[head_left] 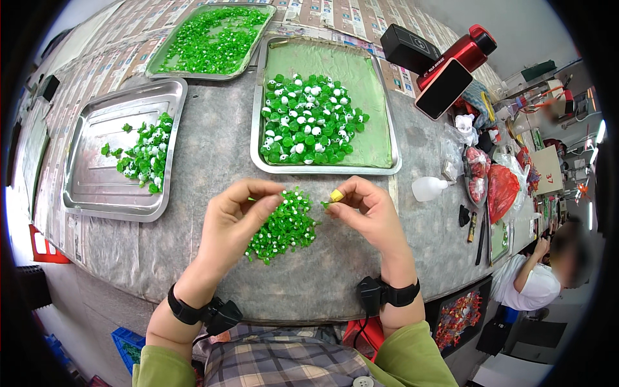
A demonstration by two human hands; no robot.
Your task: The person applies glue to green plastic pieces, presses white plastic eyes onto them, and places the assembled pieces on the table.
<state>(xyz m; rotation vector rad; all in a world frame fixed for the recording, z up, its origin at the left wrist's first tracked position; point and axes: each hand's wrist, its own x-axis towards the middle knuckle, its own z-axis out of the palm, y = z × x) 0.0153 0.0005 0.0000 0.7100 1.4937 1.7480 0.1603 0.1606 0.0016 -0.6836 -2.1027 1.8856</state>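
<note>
Green beads with white dots lie in a small heap (284, 229) near the front edge of the grey worktop (213, 161), between the two hands and behind them stand three steel trays: one lined with green felt (371, 84) at the middle, one bare (97, 168) toward the left edge, one full of green pieces (213, 40) at the back. The left hand (235, 222) rests over the heap with thumb and forefinger pressed together at the tips. The right hand (371, 213) pinches a small yellow piece (336, 195) between thumb and forefinger, just beside the heap.
</note>
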